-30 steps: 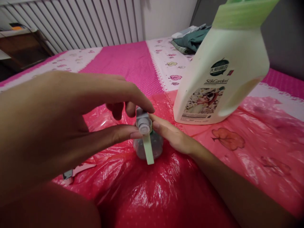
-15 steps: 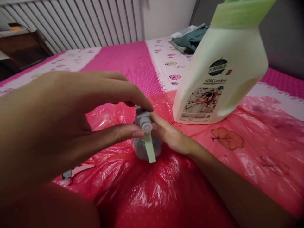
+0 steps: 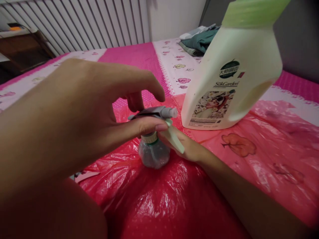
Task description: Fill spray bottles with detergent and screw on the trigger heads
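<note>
A small clear spray bottle [image 3: 154, 154] stands upright on red plastic sheeting. Its grey trigger head [image 3: 156, 113] points right, with the pale green trigger [image 3: 176, 141] hanging down beneath the nozzle. My left hand [image 3: 109, 99] closes on this head from the left: the thumb presses along the near side, the index finger arches above, and other fingers reach behind. From the right, my right hand [image 3: 188, 146] grips the bottle below the collar; its fingers are mostly hidden behind the bottle. A tall white detergent bottle [image 3: 229, 76] with a green cap stands at the right.
Red plastic sheeting [image 3: 149, 212] covers the near part of a pink patterned bedspread [image 3: 129, 63]. Folded clothes [image 3: 196, 41] lie at the back. A pink object [image 3: 86, 176], partly covered by my left arm, lies at the left. A slatted white panel [image 3: 99, 23] rises behind.
The spray head has turned, its nozzle and trigger swinging from facing me to facing right. My left hand has moved right along with it, its index finger lifting off. My right hand stays at the bottle.
</note>
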Tool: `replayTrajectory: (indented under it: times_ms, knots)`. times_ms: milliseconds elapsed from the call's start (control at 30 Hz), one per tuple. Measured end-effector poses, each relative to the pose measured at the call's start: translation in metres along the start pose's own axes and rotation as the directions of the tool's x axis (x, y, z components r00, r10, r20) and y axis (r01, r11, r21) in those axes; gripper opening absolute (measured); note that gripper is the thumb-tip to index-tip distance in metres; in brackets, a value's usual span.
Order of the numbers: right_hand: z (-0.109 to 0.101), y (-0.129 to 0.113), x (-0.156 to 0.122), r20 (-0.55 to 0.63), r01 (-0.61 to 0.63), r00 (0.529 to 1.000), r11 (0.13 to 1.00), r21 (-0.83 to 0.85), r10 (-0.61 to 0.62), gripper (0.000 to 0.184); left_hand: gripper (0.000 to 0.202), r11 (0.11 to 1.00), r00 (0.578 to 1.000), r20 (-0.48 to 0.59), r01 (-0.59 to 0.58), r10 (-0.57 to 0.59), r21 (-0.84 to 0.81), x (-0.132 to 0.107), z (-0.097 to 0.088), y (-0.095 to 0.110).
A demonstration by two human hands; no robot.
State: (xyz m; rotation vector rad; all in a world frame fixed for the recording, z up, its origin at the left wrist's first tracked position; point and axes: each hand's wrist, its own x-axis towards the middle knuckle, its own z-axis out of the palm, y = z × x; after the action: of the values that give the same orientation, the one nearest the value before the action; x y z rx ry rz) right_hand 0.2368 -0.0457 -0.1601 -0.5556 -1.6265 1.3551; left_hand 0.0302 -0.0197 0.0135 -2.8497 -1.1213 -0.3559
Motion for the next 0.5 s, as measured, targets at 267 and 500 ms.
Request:
replayTrajectory:
  times_ms: [267,500]
  knots:
    - [0.0071,-0.0031,0.0022,-0.028,-0.021,0.999,0.999,-0.027,0.020,0.082,0.057,0.999,0.993,-0.119,-0.017,0.011,-0.050,0.0034,0.0095,0.0015]
    - [0.0066,0.0024,0.0064,-0.019,-0.023,1.000,1.000,-0.016,0.023,0.078,0.051,0.998,0.986,-0.158,-0.048,0.054,0.039,0.0028,0.0100,-0.0008]
